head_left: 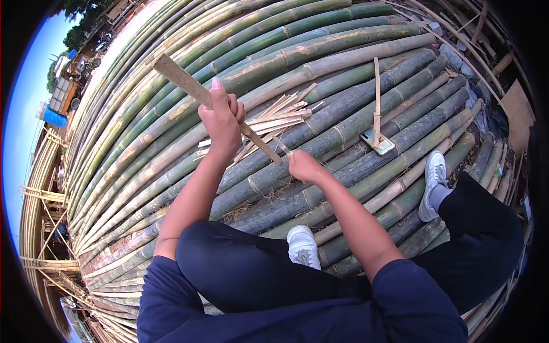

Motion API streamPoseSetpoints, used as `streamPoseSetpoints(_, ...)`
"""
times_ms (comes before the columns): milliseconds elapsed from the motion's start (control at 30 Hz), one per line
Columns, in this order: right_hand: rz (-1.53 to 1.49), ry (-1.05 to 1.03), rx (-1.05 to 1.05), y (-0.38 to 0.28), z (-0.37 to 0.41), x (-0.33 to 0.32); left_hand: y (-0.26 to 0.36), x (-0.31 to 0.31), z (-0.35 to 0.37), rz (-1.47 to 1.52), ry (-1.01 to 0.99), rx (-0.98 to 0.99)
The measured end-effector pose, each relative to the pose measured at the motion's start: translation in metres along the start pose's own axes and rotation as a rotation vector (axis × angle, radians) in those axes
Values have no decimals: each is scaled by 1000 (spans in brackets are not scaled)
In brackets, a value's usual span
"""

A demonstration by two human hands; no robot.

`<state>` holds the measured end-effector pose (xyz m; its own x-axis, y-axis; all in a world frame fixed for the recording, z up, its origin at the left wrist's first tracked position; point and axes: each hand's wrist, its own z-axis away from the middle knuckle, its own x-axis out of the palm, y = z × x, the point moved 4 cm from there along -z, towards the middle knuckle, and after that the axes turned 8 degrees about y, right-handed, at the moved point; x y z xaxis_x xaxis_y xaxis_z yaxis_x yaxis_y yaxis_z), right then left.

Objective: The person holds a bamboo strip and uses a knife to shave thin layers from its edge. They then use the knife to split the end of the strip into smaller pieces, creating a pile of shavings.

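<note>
My left hand is closed around a bamboo strip, thumb up, holding it slanted above the bamboo poles I sit on. My right hand is fisted at the strip's lower end; I cannot tell what its fingers grip. The step in hand appears to be working that end. A further stroke calls for a firm left grip. Slivers lie just beyond.
</note>
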<state>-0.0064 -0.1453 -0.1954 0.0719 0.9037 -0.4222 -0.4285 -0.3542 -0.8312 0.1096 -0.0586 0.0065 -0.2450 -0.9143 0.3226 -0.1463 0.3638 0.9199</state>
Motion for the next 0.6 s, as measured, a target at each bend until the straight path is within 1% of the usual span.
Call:
streamPoseSetpoints(67, -105, 79, -104, -13, -1, -1, 0, 1, -2, 9, -5, 11)
streamPoseSetpoints(100, -84, 65, -64, -11, 5, 12, 0, 1, -3, 4, 8, 10)
streamPoseSetpoints(133, -3, 116, -95, 10, -5, 34, -1, 1, -4, 0, 20, 8)
streamPoseSetpoints(167, 139, 219, -221, 54, -22, 64, -1, 1, -5, 2, 19, 11)
streamPoseSetpoints(200, 279, 322, -348, 83, -34, 81, -2, 1, -6, 1, 19, 7)
streamPoseSetpoints(233, 278, 321, -346, 60, -24, 61, -3, 1, -6, -1, 20, -2)
streamPoseSetpoints(267, 231, 111, -137, 46, -21, 40, -3, 0, -6, -2, 20, -4)
streamPoseSetpoints(300, 180, -98, 71, 25, -10, 19, -4, 2, -7, 4, -28, -4)
streamPoseSetpoints(333, 176, -103, 77, 4, -1, 4, -5, 1, -5, 8, -72, -11)
streamPoseSetpoints(367, 46, -39, 64, -18, 5, -10, -5, -1, -3, 6, -70, -16)
streamPoseSetpoints(400, -84, 28, 47, -29, 7, -17, -5, 1, -2, 41, -143, -41)
streamPoseSetpoints(433, -71, 104, -163, -24, -1, -4, -4, 3, -1, 77, -218, -63)
streamPoseSetpoints(467, -72, 105, -164, 2, -14, 22, -3, 3, -1, 76, -220, -63)
streamPoseSetpoints(500, 65, 216, -271, 30, -29, 48, -4, 3, -1, 73, -205, -81)
streamPoseSetpoints(533, 204, 329, -377, 21, -21, 45, -5, 4, -1, 71, -191, -98)
streamPoseSetpoints(567, 231, 38, -141, 34, -13, 46, -5, 4, -1, 76, -196, -95)
streamPoseSetpoints(600, 231, 46, -143, 30, -10, 36, -7, 4, -1, 75, -218, -99)
